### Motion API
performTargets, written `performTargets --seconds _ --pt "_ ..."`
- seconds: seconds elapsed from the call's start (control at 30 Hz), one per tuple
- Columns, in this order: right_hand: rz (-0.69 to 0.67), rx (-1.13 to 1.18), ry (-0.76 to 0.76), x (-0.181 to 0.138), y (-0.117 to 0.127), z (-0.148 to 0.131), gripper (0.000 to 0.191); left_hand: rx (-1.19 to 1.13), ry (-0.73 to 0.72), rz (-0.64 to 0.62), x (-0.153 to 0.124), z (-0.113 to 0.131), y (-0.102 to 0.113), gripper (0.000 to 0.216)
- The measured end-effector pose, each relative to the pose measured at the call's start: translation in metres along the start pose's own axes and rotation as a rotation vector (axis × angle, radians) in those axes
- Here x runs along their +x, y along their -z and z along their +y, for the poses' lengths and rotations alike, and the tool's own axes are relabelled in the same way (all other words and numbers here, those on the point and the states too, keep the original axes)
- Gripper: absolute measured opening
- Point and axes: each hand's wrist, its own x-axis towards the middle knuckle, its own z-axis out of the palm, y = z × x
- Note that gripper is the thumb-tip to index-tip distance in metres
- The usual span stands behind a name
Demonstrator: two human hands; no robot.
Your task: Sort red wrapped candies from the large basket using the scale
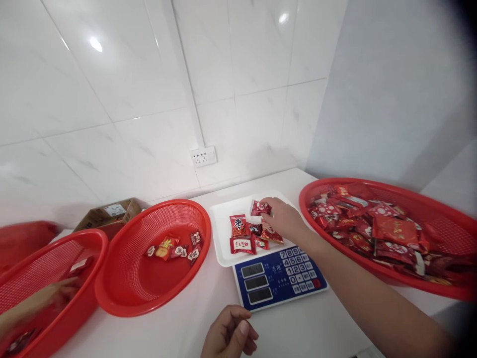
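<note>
Curled shut and empty, the left hand (231, 332) rests bottom-centre on the white table (175, 330). Mid-frame, the right hand (285, 219) pinches a small red foil sweet packet (257, 208) in its fingers over the white plastic scale tray (222, 238), the packet's long axis running left-right.

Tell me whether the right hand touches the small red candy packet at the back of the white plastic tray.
Touching. The head view shows the right hand pinching the small red candy packet over the white plastic tray, no gap.

Scale keypad (298, 266) shows digits 0 to 9; one packet (237, 225) reads 枣
</note>
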Motion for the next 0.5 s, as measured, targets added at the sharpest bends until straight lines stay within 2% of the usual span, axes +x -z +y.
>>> performTargets --seconds 0.1,0.2,0.3,0.4,0.5 --pt "-0.031 0.285 0.072 -0.036 0.019 -0.007 0.029 -0.015 -0.036 -0.032 0.002 0.005 -0.005 0.046" --pt "-0.325 0.482 0.247 -0.088 0.027 -0.014 0.027 0.005 -0.093 -0.09 0.004 0.007 -0.01 0.052" --pt "-0.523 0.594 0.299 -0.138 0.016 -0.015 0.023 0.2 -0.092 -0.16 0.005 0.005 -0.014 0.049" --pt "-0.59 0.726 0.16 -0.171 -0.006 -0.006 0.025 0.426 -0.026 -0.192 0.005 0.003 -0.02 0.044" --pt "-0.548 0.923 -0.098 -0.186 -0.024 0.007 0.048 0.509 -0.012 -0.219 0.005 0.004 -0.025 0.04"
